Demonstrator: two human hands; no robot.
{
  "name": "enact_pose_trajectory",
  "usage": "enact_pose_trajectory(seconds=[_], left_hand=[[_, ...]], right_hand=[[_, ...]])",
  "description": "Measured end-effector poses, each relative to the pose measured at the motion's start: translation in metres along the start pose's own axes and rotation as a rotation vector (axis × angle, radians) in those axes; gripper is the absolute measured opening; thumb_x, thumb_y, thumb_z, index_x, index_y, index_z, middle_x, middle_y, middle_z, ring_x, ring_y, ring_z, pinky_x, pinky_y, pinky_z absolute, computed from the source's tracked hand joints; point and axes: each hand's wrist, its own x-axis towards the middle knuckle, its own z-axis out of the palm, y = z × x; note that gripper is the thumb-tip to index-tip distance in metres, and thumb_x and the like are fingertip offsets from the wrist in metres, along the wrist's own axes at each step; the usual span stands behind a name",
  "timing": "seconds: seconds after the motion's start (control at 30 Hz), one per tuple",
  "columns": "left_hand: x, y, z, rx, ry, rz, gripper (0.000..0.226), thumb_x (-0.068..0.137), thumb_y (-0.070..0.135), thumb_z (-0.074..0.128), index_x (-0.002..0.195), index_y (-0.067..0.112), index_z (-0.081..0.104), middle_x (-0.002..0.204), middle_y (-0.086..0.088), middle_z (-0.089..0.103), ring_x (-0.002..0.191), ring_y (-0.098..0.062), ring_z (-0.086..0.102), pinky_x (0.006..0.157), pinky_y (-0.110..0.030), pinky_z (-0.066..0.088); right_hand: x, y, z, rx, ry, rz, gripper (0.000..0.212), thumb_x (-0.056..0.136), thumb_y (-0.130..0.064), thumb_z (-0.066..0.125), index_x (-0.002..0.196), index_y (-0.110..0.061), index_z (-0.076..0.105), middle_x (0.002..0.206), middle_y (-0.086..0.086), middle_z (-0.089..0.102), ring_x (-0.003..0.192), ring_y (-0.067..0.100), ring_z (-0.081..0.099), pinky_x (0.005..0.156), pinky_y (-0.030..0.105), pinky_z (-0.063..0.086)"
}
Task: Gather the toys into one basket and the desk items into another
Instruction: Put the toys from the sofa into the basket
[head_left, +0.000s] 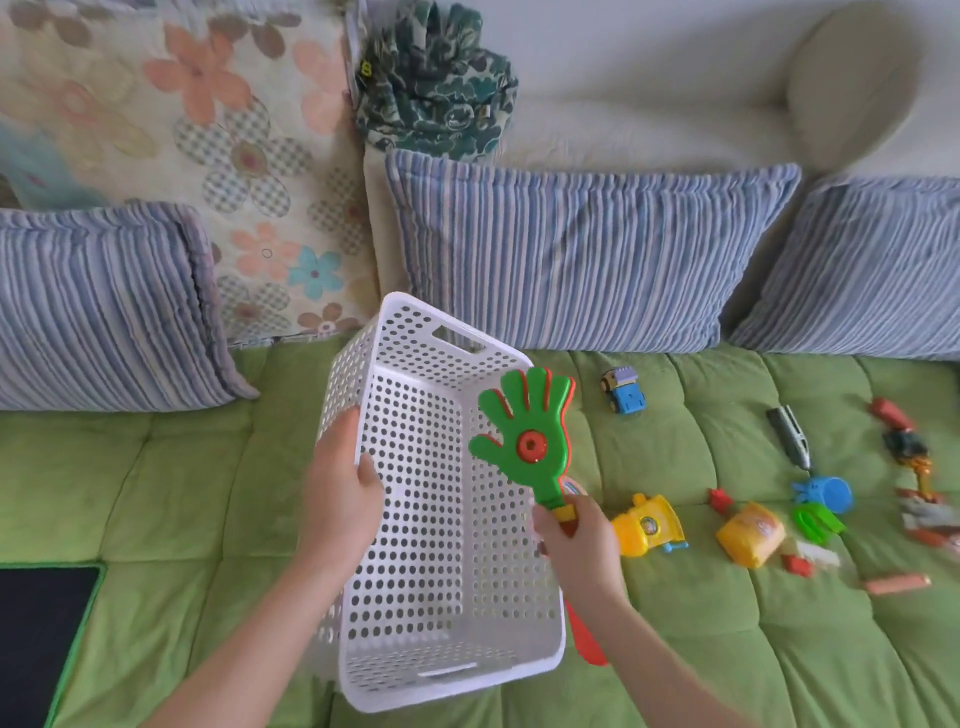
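Observation:
A white perforated basket (441, 597) sits tilted on the green quilted cover, and nothing lies inside it. My left hand (340, 483) grips its left rim. My right hand (576, 535) holds the yellow handle of a green and red hand-shaped clapper toy (524, 431), raised over the basket's right rim. To the right on the cover lie a blue toy car (623, 391), a yellow toy (649, 525), a yellow packet (750, 532), a blue cup toy (826, 493), a green piece (815, 522) and a grey train (790, 435).
A red flat piece (584, 636) pokes out beside the basket's right wall. More small toys (909, 467) lie at the far right. Striped blue pillows (571, 254) line the back. A dark mat (36, 634) lies at the lower left.

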Motion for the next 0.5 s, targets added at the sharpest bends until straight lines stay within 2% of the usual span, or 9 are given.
enact_pose_trajectory(seconds=[0.1, 0.2, 0.3, 0.37, 0.43, 0.5], left_hand=[[0.002, 0.005, 0.007, -0.029, -0.021, 0.023, 0.051, 0.091, -0.006, 0.041, 0.139, 0.01, 0.036, 0.142, -0.002, 0.042, 0.13, -0.012, 0.037, 0.102, -0.018, 0.021], [0.004, 0.007, 0.014, -0.057, -0.043, 0.035, 0.051, 0.09, -0.006, 0.041, 0.138, 0.011, 0.039, 0.131, 0.011, 0.042, 0.12, -0.001, 0.035, 0.103, -0.019, 0.023], [0.006, 0.004, 0.021, -0.059, -0.069, 0.046, 0.05, 0.09, -0.005, 0.042, 0.136, 0.014, 0.042, 0.134, 0.005, 0.048, 0.125, -0.01, 0.043, 0.107, -0.028, 0.031], [0.007, 0.006, 0.025, -0.052, -0.075, 0.058, 0.05, 0.09, -0.005, 0.042, 0.136, 0.016, 0.042, 0.131, 0.007, 0.049, 0.122, -0.009, 0.045, 0.106, -0.029, 0.033], [0.009, 0.01, 0.029, -0.049, -0.074, 0.057, 0.05, 0.09, -0.006, 0.042, 0.136, 0.015, 0.041, 0.126, 0.012, 0.045, 0.118, -0.005, 0.043, 0.104, -0.026, 0.032], [0.011, 0.011, 0.031, -0.055, -0.081, 0.046, 0.051, 0.09, -0.005, 0.042, 0.138, 0.015, 0.04, 0.134, 0.008, 0.046, 0.123, -0.011, 0.045, 0.108, -0.035, 0.035]], right_hand=[[-0.004, -0.01, 0.025, 0.099, -0.081, 0.056, 0.016, 0.087, -0.021, 0.06, 0.091, -0.006, 0.056, 0.073, 0.005, 0.065, 0.059, 0.017, 0.064, 0.048, 0.022, 0.044], [-0.001, -0.019, 0.046, 0.2, -0.178, 0.155, 0.007, 0.09, -0.018, 0.055, 0.09, -0.012, 0.056, 0.082, 0.004, 0.066, 0.06, 0.009, 0.063, 0.052, 0.021, 0.047], [0.007, -0.022, 0.057, 0.286, -0.233, 0.228, 0.009, 0.094, -0.015, 0.048, 0.096, -0.01, 0.055, 0.089, 0.008, 0.065, 0.068, 0.011, 0.062, 0.062, 0.027, 0.049], [0.015, -0.019, 0.057, 0.229, -0.267, 0.25, 0.016, 0.095, -0.018, 0.045, 0.1, -0.007, 0.054, 0.084, 0.009, 0.061, 0.067, 0.012, 0.055, 0.058, 0.023, 0.044], [0.023, -0.011, 0.053, 0.119, -0.292, 0.278, 0.022, 0.095, -0.024, 0.045, 0.104, -0.006, 0.053, 0.074, 0.003, 0.052, 0.06, 0.01, 0.046, 0.05, 0.02, 0.036], [0.029, -0.002, 0.047, 0.026, -0.308, 0.239, 0.023, 0.094, -0.025, 0.043, 0.107, -0.008, 0.051, 0.072, -0.001, 0.049, 0.056, 0.008, 0.042, 0.047, 0.02, 0.032]])
